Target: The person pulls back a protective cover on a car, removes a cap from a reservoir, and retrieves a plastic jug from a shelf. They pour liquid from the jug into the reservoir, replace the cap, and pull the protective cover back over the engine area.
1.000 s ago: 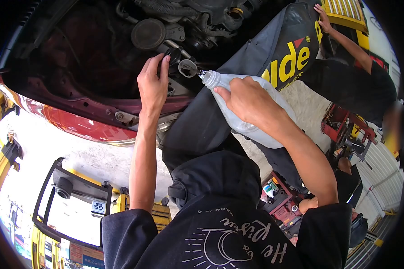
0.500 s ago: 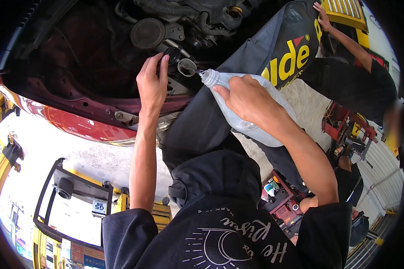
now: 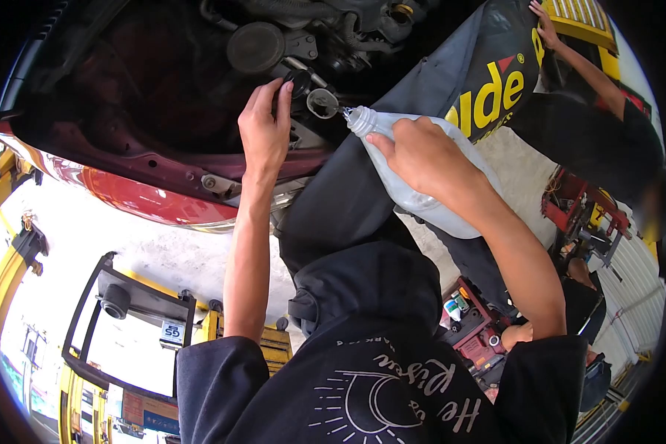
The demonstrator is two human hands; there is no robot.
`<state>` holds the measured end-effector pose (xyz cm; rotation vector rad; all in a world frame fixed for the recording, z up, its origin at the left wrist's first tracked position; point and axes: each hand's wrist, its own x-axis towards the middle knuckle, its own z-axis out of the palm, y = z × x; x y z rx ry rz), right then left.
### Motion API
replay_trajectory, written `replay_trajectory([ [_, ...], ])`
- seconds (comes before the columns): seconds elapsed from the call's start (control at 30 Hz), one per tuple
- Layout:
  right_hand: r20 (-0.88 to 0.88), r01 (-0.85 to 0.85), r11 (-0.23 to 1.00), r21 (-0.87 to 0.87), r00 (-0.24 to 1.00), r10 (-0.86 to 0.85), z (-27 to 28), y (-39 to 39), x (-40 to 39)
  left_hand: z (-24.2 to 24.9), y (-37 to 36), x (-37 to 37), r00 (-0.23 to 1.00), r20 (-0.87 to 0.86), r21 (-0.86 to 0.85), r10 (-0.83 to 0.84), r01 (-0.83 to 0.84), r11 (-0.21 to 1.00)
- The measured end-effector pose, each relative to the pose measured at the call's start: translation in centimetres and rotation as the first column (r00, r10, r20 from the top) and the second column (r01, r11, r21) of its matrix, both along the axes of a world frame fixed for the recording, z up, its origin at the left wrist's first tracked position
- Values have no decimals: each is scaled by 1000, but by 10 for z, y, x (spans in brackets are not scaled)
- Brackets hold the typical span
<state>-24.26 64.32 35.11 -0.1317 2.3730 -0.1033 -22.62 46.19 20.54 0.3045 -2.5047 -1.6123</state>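
My right hand (image 3: 427, 157) is wrapped round a translucent plastic jug (image 3: 401, 186), tipped so its mouth faces left. Clear liquid runs from the mouth toward the round, pale-rimmed filler opening (image 3: 322, 103) in the engine bay. Just left of that opening, my left hand (image 3: 266, 132) has thumb and fingers closed on a black cap (image 3: 297, 83). The cap sits right beside the filler opening. Under the jug, a black fender cover (image 3: 340, 189) with yellow lettering drapes over the car's edge.
The red car's front (image 3: 144, 196) lies left of my arms. A co-worker's hand (image 3: 546, 26) rests at the cover's far end. Red equipment (image 3: 581, 207) stands at right, a red tool cart (image 3: 477, 337) lower down. A black-framed cart (image 3: 89, 314) and yellow lift posts (image 3: 7, 274) are at left.
The whole view has shifted, so everything appears slightly further right. Liquid keeps running from the tipped jug, and both hands keep their grips.
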Motion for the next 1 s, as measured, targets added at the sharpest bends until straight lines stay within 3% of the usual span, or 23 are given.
replay_trajectory([
  [0.2,83,25,999,-21,996,-24,-2,1,-5,1,0,0,1000,-16,-21,-12,12,1000],
  [0.7,35,8,999,-47,999,-7,0,1,-4,2,1,0,1000,1,22,1,-1,1000],
  [0.83,5,6,1000,-24,1000,-6,-2,2,0,-2,0,-1,997,-71,-52,-6,3,999],
  [0.87,-11,-12,999,-40,1000,11,-4,4,1,1,1,0,1000,-7,13,9,-9,1000],
  [1.0,34,-4,999,-44,999,5,-2,3,-4,4,1,0,1000,20,14,5,-5,1000],
])
